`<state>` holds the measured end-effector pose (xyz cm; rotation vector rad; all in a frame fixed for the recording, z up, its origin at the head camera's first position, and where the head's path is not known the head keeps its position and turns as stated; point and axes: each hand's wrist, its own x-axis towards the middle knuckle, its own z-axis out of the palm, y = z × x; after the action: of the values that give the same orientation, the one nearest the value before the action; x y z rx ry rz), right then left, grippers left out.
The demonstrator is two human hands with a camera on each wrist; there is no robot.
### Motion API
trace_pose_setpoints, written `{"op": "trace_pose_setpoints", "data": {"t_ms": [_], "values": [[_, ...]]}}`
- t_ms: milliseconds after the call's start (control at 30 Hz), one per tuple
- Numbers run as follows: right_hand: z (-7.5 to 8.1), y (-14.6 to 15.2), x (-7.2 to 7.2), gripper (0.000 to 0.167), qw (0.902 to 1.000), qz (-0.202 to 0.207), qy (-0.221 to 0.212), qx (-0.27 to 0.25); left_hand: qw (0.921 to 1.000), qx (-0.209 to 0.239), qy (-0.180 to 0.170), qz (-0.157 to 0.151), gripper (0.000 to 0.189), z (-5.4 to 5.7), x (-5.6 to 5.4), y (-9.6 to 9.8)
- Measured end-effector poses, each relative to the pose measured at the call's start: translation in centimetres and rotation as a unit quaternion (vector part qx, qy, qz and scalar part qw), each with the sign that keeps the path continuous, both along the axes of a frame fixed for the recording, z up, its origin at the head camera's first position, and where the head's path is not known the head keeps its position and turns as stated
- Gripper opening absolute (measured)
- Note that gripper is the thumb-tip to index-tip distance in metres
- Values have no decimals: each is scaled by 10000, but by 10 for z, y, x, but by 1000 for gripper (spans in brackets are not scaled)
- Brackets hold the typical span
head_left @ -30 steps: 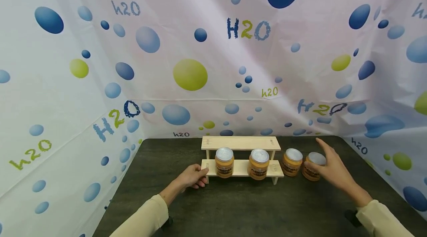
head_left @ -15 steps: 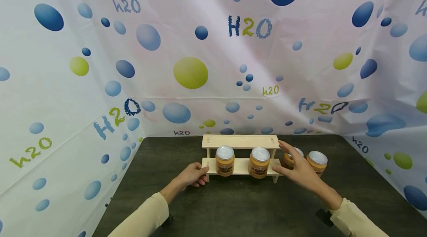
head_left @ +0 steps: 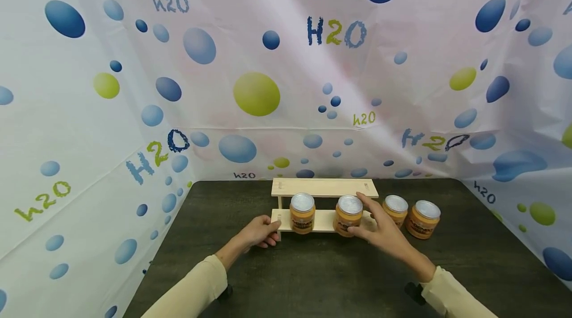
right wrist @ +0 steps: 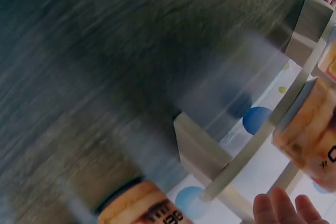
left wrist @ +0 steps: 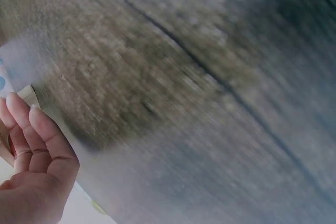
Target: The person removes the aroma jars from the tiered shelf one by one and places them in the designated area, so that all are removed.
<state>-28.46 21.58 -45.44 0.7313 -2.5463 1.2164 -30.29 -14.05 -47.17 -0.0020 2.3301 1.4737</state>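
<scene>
A two-tier wooden stand point(head_left: 324, 187) bears two orange jars with silvery lids on its lower board. The left jar point(head_left: 302, 213) and the right jar point(head_left: 348, 215) both stand upright. My left hand point(head_left: 259, 231) pinches the lower board's left end, thumb on top and fingers curled beneath. The fingers of my left hand point(left wrist: 39, 150) also show at the left wrist view's edge. My right hand point(head_left: 383, 228) is spread at the right jar, index finger near the lid and thumb overlapping its lower front. In the right wrist view, its fingertips point(right wrist: 281, 208) appear just below that jar point(right wrist: 312, 135).
Two more orange jars stand on the dark table point(head_left: 313, 278) right of the stand: a nearer-in jar point(head_left: 396, 208) behind my right hand and an outer jar point(head_left: 423, 219). A white sheet point(head_left: 214, 99) with blue and green spots rises behind and along both sides.
My right hand has moved left from the outer jar on the table, past the other one, to the right jar on the stand. My left hand keeps its hold on the board.
</scene>
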Motion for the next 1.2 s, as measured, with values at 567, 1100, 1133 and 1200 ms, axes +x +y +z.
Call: {"op": "trace_pose_setpoints", "data": {"t_ms": [567,1100,1133,1200], "values": [[-14,-18,1,80,9993,-225,111,-280,9999,85,-52,-22,29,-3,-1,-1],[-22,-28,0,73,9972,-344,257,-610,10000,61,43,-57,31,-3,1,0],[-22,-28,0,73,9972,-355,274,-595,10000,57,41,-50,30,-3,1,0],[-22,-28,-1,73,9972,-391,325,-552,10000,48,43,-37,30,-3,1,-1]]}}
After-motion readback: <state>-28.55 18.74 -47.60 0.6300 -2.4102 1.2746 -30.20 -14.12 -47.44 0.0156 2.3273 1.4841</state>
